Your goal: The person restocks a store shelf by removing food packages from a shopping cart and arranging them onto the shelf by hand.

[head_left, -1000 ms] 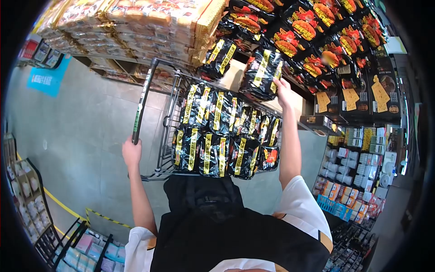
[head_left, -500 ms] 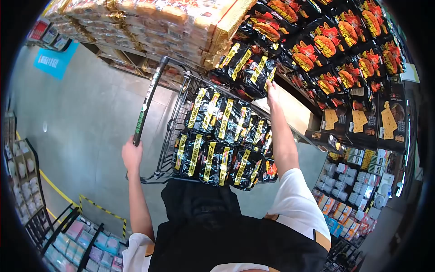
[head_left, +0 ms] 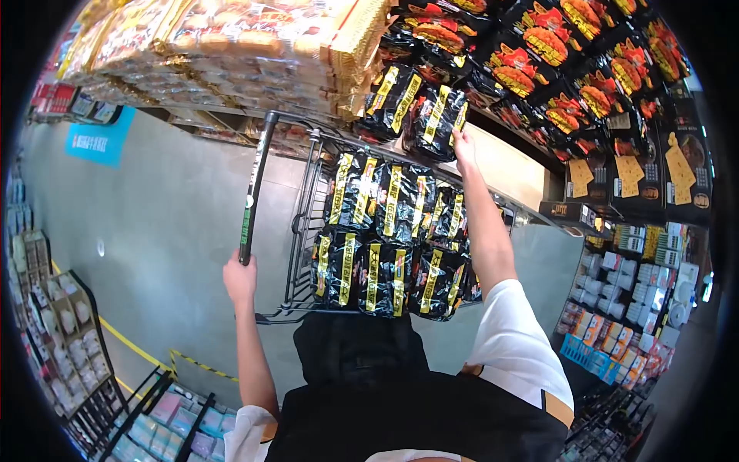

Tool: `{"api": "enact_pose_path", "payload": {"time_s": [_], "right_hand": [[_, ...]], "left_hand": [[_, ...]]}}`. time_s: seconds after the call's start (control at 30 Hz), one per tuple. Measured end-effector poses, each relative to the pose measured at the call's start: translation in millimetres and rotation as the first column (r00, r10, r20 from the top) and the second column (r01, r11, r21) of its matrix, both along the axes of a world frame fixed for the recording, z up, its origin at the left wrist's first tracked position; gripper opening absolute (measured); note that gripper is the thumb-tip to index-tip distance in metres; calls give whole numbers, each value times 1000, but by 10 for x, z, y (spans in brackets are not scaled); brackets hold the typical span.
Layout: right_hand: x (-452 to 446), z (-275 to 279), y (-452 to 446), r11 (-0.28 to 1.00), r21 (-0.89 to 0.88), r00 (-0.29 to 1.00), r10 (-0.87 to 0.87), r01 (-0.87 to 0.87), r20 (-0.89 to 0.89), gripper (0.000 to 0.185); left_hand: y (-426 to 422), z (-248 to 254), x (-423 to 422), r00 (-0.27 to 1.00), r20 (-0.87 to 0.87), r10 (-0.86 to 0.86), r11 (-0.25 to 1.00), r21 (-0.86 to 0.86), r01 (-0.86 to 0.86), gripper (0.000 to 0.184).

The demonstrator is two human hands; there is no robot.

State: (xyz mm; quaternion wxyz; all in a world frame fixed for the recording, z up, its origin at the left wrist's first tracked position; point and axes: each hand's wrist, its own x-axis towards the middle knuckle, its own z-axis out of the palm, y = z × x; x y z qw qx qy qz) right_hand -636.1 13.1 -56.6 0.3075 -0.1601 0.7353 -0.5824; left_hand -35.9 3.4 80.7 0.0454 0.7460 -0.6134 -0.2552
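Looking down in the head view, you have your left hand (head_left: pixel 240 279) wrapped around the near end of the handle (head_left: pixel 255 185) of the wire cart (head_left: pixel 314 134), presumably to steady it. Your right hand (head_left: pixel 465 152) pinches the side of a black packet (head_left: pixel 435 122), though your fingertips are partly hidden. That packet is just past the cart's far side, beside another packet (head_left: pixel 390 100); whether it rests on the pale board (head_left: pixel 512 162) you cannot tell. Inside the cart, rows of similar packets (head_left: pixel 377 277) sit close together, probably to save space.
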Motion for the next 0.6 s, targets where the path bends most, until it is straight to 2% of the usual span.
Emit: {"api": "enact_pose_path", "payload": {"time_s": [0.03, 0.07, 0.13, 0.17, 0.2, 0.27, 0.4, 0.47, 0.53, 0.6], "right_hand": [[-28, 24, 28, 997, 69, 998, 28, -24, -59, 28], [-46, 46, 51, 998, 66, 998, 20, -16, -61, 28], [-21, 120, 88, 968, 250, 1000, 3, 1, -14, 36], [13, 145, 104, 974, 227, 998, 30, -16, -59, 43], [21, 146, 111, 975, 224, 998, 28, -14, -60, 43], [29, 148, 132, 969, 221, 975, 148, -110, -163, 40], [6, 302, 90, 947, 273, 972, 208, -171, -111, 27], [-19, 335, -1, 951, 258, 961, 216, -168, -172, 26], [-21, 544, 23, 946, 301, 843, 256, -118, -474, 25], [-41, 916, 85, 947, 293, 845, 262, -133, -467, 26]], "left_hand": [[-11, 7, -15, 1000, 15, 5, 1000, 22, -5, 23], [-10, 4, -25, 1000, 12, -3, 1000, 19, 2, 23], [12, 0, -35, 1000, 20, 17, 1000, -7, -17, 24], [19, 5, -40, 1000, 19, 15, 1000, -9, -15, 24], [16, 11, -47, 1000, 24, 20, 1000, -20, -19, 24], [11, 5, -51, 999, 26, 24, 999, -33, -23, 23], [31, -43, 4, 999, 36, -9, 999, -35, 10, 25], [-14, -73, 36, 998, 47, -33, 998, -48, 35, 26], [28, -154, 76, 999, 9, -36, 998, -60, 36, 27], [32, -144, 80, 999, 19, -44, 998, -51, 45, 27]]}}
